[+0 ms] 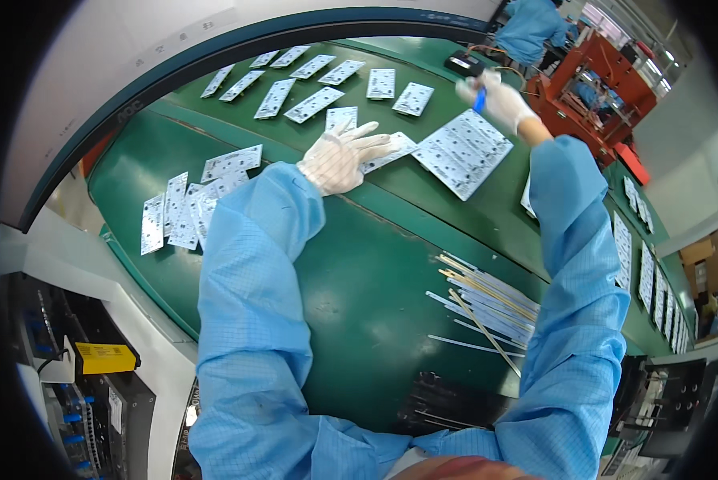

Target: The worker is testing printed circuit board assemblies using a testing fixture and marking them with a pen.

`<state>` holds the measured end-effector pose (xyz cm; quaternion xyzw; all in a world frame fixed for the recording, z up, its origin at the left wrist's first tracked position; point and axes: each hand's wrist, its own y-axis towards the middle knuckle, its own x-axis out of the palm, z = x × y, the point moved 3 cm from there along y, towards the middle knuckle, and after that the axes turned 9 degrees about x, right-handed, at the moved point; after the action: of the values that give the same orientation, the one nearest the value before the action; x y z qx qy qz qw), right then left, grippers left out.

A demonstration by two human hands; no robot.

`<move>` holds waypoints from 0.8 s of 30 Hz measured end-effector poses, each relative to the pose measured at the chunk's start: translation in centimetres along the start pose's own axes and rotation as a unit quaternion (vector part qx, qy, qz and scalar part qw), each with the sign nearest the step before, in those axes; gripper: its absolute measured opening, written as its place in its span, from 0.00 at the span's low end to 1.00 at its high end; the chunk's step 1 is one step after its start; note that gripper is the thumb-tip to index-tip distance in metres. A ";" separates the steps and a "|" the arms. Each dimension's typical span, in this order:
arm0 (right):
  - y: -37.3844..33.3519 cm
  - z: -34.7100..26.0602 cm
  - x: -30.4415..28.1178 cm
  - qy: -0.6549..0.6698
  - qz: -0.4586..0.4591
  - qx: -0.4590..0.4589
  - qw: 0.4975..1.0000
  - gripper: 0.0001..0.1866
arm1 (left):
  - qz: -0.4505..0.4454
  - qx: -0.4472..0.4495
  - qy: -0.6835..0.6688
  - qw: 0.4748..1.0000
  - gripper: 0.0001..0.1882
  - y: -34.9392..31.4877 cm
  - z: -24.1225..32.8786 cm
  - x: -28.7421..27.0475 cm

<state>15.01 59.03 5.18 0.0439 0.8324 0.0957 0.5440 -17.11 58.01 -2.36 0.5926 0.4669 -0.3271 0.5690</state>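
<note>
My left hand (pixel 339 160), in a white glove, has its fingers stretched out over a small white circuit board (pixel 392 150), partly covering it. Another small board (pixel 342 118) lies just beyond those fingers. At the upper right my gloved right hand (pixel 499 98) is closed around a slim blue object (pixel 480 100), perhaps a pen or tool handle; its tip is too small to make out. Directly below that hand is a larger white circuit board panel (pixel 464 152), printed with rows of dark marks. Whether the blue object touches the panel I cannot tell.
Several small boards lie at the far side (pixel 314 104) and in a pile at left (pixel 184 210). Thin strips (pixel 487 300) lie near my right forearm. A monitor (pixel 255 44) overhangs the green table (pixel 359 272). An orange-red machine frame (pixel 563 100) stands at right; a person (pixel 528 30) sits beyond.
</note>
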 end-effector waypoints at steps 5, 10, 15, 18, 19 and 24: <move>-7.6 2.8 4.1 -0.173 -0.006 0.027 0.985 0.25 | 0.025 0.045 -0.060 0.997 0.21 0.6 0.4 0.1; -11.5 1.4 1.3 -0.231 -0.070 0.050 0.969 0.30 | -0.006 -0.024 -0.048 0.999 0.20 1.4 0.5 -0.6; -13.2 0.5 0.8 -0.224 -0.026 -0.168 0.960 0.38 | 0.071 -0.177 0.080 0.978 0.18 0.8 -0.5 -1.2; -14.0 2.5 2.0 -0.147 -0.072 -0.083 0.983 0.38 | 0.036 -0.226 -0.006 0.973 0.20 0.6 -1.2 0.0; -14.4 2.8 2.2 -0.109 -0.054 -0.076 0.990 0.32 | 0.070 -0.205 -0.049 0.975 0.21 0.6 -1.2 0.2; -15.7 1.7 1.0 0.061 -0.064 -0.052 0.995 0.21 | 0.074 -0.214 0.045 0.973 0.17 0.3 -0.6 -0.4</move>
<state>16.64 44.00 0.39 -0.0436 0.8592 0.1059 0.4987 -17.05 58.58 -1.78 0.5040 0.5059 -0.1501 0.6837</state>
